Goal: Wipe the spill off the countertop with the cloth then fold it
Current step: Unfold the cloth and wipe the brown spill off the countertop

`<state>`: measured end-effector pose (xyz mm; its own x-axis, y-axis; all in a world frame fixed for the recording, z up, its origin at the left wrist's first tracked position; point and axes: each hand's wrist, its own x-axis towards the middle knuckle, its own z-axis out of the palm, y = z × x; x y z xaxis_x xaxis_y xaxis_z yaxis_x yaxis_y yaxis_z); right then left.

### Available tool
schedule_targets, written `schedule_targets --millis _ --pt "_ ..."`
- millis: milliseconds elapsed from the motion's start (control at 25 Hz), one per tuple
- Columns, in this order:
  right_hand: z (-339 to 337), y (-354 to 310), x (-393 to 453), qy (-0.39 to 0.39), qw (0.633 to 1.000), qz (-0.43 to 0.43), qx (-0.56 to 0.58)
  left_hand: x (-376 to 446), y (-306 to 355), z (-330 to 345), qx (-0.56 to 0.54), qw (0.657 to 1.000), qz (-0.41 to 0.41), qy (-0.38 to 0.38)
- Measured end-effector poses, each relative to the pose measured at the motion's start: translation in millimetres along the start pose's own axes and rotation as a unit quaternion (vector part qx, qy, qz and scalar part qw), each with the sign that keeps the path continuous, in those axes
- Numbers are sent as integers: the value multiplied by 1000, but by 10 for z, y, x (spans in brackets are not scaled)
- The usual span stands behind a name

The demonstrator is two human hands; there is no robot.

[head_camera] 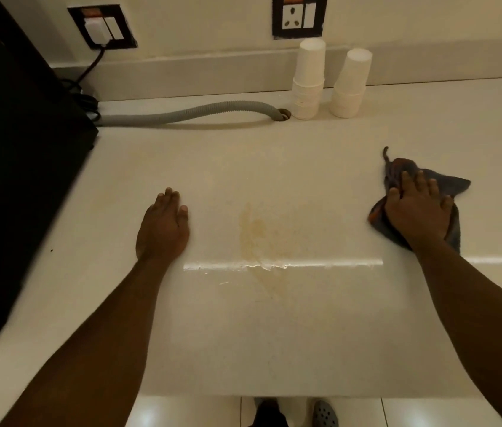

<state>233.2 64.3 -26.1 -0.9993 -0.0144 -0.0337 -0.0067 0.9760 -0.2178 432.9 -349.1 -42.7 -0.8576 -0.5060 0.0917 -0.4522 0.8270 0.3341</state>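
Note:
A pale brown spill (259,238) smears the middle of the white countertop (305,334), stretching from the centre toward the front edge. A crumpled dark blue-grey cloth (453,184) with an orange patch lies to the right of the spill. My right hand (416,211) rests flat on top of the cloth, fingers spread, pressing it to the counter. My left hand (163,226) lies palm down on the bare counter to the left of the spill, holding nothing, fingers together.
A large black appliance (12,149) fills the left side. A grey corrugated hose (188,114) runs from it to a hole at the back. Two stacks of white paper cups (308,81) stand by the back wall. Wall sockets sit above. The floor and my shoes show below the front edge.

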Motion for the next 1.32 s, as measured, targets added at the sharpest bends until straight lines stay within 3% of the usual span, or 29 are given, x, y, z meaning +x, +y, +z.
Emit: schedule_targets --millis 200,400,560,760,800,840,880,1000,1080,1160,1320 --pt "201 -946 470 -18 999 -35 -6 -4 29 18 1 1000 -7 9" --pt "422 -2132 428 -59 964 -258 -36 47 -43 25 8 1000 -11 5" --pt "540 -2411 -154 -103 859 -496 -71 35 -66 35 13 1000 -12 -7" --pt "379 -1535 -769 -138 722 -672 -90 58 -97 9 12 1000 -13 -8" --pt "338 -1315 -779 -136 711 -684 -90 54 -95 10 12 1000 -13 -4" --pt "282 -1119 -705 -131 725 -671 -80 51 -96 10 11 1000 -12 1" --pt "228 -941 -569 -119 765 -630 -67 55 -103 11 8 1000 -10 4" --pt "91 -545 -28 -62 924 -376 -46 57 -113 25 5 1000 -11 1" --pt "70 -571 143 -43 972 -229 -42 53 -85 38 8 1000 -9 -5" --pt "118 -881 -31 -30 974 -220 -45 26 -53 26 23 1000 -2 -14" --pt "283 -1408 -927 -69 912 -402 -37 -66 -35 -32 42 999 8 -30"
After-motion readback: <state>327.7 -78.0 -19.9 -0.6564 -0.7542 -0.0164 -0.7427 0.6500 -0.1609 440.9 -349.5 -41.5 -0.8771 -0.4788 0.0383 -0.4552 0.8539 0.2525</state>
